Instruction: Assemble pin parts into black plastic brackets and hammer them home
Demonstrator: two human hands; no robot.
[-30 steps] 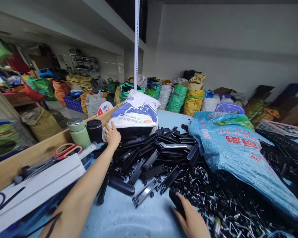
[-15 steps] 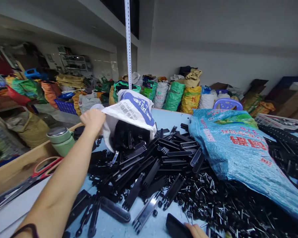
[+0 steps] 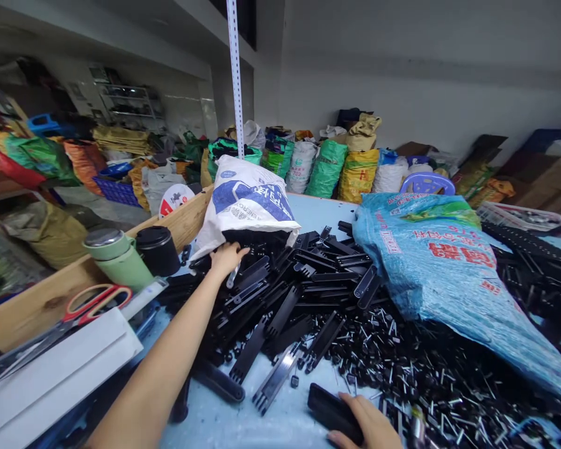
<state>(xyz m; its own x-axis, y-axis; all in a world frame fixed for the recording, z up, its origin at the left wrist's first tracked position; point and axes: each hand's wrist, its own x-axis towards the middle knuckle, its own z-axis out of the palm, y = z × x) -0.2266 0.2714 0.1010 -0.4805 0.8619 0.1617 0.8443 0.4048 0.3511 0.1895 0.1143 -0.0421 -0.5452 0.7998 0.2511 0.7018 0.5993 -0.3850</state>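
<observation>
My left hand [image 3: 227, 259] reaches to the mouth of a white woven sack [image 3: 250, 193] with blue print. Its fingers are apart and partly hidden at the sack's dark opening, with nothing seen in them. Black plastic strips with forked ends [image 3: 285, 312] spill from the sack across the blue tabletop [image 3: 243, 427]. Near the front edge my right hand [image 3: 367, 424] is closed around a black plastic case-like piece [image 3: 331, 408], thumb on the near side. Small black parts with metal pins [image 3: 397, 362] lie heaped beyond and to the right of this hand.
A blue woven sack [image 3: 449, 262] lies across the right of the table. Along the left wooden edge [image 3: 56, 299] are a green flask [image 3: 119, 259], a black cup [image 3: 158, 249], red-handled scissors [image 3: 93, 305] and a white box [image 3: 60, 380]. A perforated metal post [image 3: 235, 75] rises behind.
My left hand has let go of the white sack's edge and moved right and down to its mouth. The sack's flap has dropped. My right hand shows more, still on the black piece.
</observation>
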